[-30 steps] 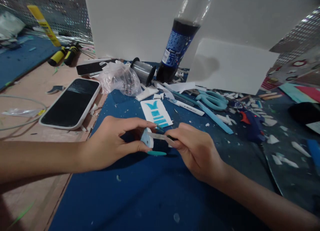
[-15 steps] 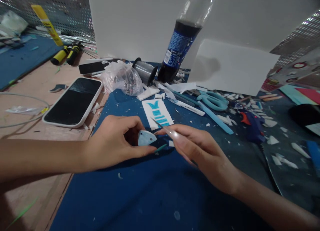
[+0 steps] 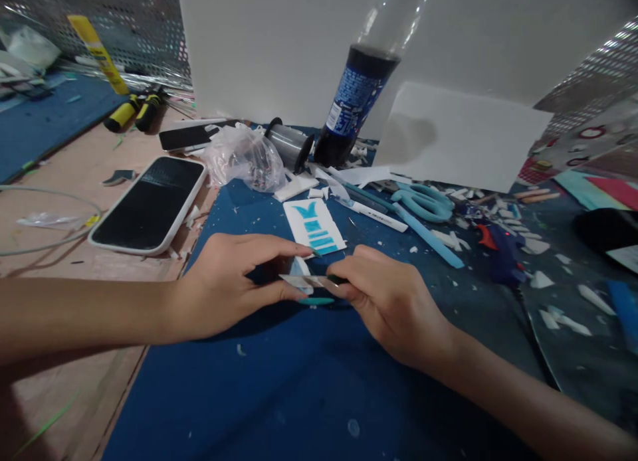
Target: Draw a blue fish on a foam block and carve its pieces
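My left hand (image 3: 239,275) pinches a small pale blue and white piece (image 3: 300,268) between thumb and fingers; the blade partly covers it. My right hand (image 3: 393,301) grips a thin pointed metal blade (image 3: 310,281), which lies across the front of that piece with its tip toward my left thumb. Whether the blade has a handle is hidden by my fingers. Just beyond both hands lies a white card (image 3: 298,232) bearing bright blue strips and a tail-like shape. All this is above a dark blue mat (image 3: 279,394).
A phone (image 3: 149,205) lies at left. Behind stand a cola bottle (image 3: 356,102) and a spool (image 3: 289,145) by a plastic bag (image 3: 244,159). A white pen (image 3: 381,216), blue-handled scissors (image 3: 423,202), a glue gun (image 3: 501,252) and white scraps (image 3: 568,323) are strewn at right.
The blade has swung from pointing away to lying sideways across the piece. My right hand has closed around it, and the piece has turned so its dotted face no longer shows.
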`<state>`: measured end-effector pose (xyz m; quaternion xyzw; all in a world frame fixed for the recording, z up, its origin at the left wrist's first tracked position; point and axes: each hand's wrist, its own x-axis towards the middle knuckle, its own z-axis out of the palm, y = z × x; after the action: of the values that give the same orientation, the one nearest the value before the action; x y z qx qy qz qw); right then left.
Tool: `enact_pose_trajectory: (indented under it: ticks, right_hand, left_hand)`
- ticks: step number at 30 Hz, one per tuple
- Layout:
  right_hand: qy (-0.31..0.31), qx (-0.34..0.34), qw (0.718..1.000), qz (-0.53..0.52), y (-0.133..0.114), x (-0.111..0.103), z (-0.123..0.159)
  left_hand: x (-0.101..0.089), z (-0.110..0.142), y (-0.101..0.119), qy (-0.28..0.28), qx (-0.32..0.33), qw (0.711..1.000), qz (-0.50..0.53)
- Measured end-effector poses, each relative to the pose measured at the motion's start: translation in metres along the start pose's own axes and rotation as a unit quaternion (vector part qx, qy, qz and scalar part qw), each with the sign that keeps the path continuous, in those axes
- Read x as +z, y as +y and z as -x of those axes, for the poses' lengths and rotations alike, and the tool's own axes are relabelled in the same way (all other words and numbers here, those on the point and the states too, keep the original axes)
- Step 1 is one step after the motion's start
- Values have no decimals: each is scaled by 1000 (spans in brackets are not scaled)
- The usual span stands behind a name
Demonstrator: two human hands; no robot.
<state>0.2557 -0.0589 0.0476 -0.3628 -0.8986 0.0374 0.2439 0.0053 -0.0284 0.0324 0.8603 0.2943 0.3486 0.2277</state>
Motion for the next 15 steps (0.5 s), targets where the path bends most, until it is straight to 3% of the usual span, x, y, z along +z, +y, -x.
enact_pose_trajectory:
  ticks: [8,15]
  right_hand:
    - [-26,16,999,-11,0,1,1]
    - [-13,-3,1000,-17,-1,4,1]
  left_hand:
    - [0,1,-2,-13,27,1000,5]
    - [3,2,-2,-22,55,998,-6]
